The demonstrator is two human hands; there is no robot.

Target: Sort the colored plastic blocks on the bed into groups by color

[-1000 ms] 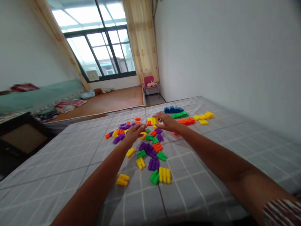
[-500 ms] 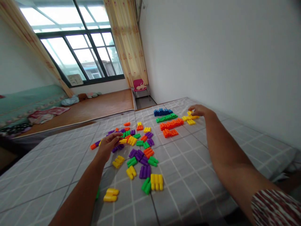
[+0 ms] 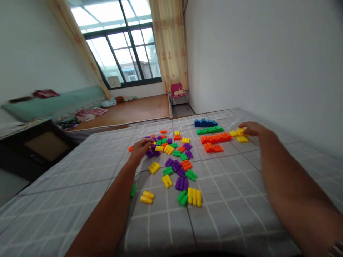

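Observation:
My left hand [image 3: 141, 148] reaches to the left side of a loose spread of plastic blocks, its fingers pinched at a small yellow piece beside purple blocks [image 3: 152, 152]. At the right, my right hand [image 3: 252, 128] has its fingers on the yellow blocks [image 3: 242, 139], which lie beside the long orange row [image 3: 215, 137]; how firmly it grips them cannot be told. Behind that row are a green row [image 3: 209, 130] and a dark blue row [image 3: 205, 123]. A shorter orange row [image 3: 213, 147] lies in front.
Nearer me lie a yellow block [image 3: 194, 197], a green one [image 3: 182, 198] and another yellow one [image 3: 147, 197] on the checked cloth [image 3: 225, 214]. A white wall [image 3: 262, 64] borders the right side. A dark cabinet [image 3: 37, 153] stands left.
The view has turned left, so everything appears further right. My left hand has shifted left among the blocks, off the yellow piece it was at. My right hand remains at the yellow blocks.

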